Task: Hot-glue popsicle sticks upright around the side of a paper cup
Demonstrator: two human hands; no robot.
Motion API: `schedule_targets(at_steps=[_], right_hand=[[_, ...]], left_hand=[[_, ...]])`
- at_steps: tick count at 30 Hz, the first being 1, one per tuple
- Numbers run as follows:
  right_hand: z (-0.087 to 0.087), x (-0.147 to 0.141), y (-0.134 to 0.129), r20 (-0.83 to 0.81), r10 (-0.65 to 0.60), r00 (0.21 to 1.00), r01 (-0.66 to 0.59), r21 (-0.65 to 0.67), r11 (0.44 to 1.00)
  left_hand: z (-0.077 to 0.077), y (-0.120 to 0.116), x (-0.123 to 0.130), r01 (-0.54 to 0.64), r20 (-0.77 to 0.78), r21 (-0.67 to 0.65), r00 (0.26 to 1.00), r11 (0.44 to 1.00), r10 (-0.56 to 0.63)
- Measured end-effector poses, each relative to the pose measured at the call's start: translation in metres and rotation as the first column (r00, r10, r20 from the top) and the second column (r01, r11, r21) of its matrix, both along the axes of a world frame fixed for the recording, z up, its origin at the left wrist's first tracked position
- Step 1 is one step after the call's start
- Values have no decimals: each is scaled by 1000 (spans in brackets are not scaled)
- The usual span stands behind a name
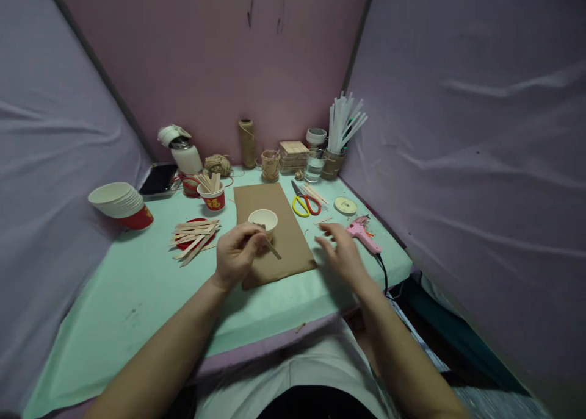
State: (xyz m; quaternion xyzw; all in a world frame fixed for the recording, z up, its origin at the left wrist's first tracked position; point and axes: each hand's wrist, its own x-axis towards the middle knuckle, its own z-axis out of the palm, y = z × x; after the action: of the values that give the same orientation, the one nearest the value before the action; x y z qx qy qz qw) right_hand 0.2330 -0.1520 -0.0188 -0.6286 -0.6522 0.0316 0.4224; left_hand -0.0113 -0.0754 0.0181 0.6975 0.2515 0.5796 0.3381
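Note:
Pinched in my left hand [238, 252] is a flat wooden craft stick [273, 249], slanting down to the right over the cardboard sheet [284, 260]. Just behind that hand stands a paper cup [264, 218] on the cardboard, its lower part partly hidden by my fingers. My right hand [341, 251] hovers over the table right of the cardboard, fingers apart and holding nothing. Nearest to it lies a pink glue gun [366, 239] with a black cord.
Left are loose craft sticks [195, 239] on a red plate, a red cup of sticks [213, 198] and stacked paper cups [121, 205]. Scissors [306, 200] and a ribbon roll [345, 205] lie right. Behind stand a twine ball [218, 164], a water glass [314, 168] and white glue sticks [343, 123].

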Motion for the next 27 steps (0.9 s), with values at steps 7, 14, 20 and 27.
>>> schedule_targets(at_steps=[7, 14, 20, 27], right_hand=[[-22, 92, -22, 472, -400, 786, 595, -399, 698], [-26, 87, -13, 438, -506, 744, 665, -402, 629], [-31, 97, -11, 339, -527, 779, 626, -381, 681], [1, 64, -33, -229, -499, 836, 455, -219, 863]], left_hand=[[8, 21, -7, 37, 294, -257, 955, 966, 41], [7, 30, -9, 196, 407, -393, 913, 899, -21], [16, 26, -7, 377, 457, -471, 878, 797, -145], [21, 12, -17, 512, 577, -502, 799, 697, -170]])
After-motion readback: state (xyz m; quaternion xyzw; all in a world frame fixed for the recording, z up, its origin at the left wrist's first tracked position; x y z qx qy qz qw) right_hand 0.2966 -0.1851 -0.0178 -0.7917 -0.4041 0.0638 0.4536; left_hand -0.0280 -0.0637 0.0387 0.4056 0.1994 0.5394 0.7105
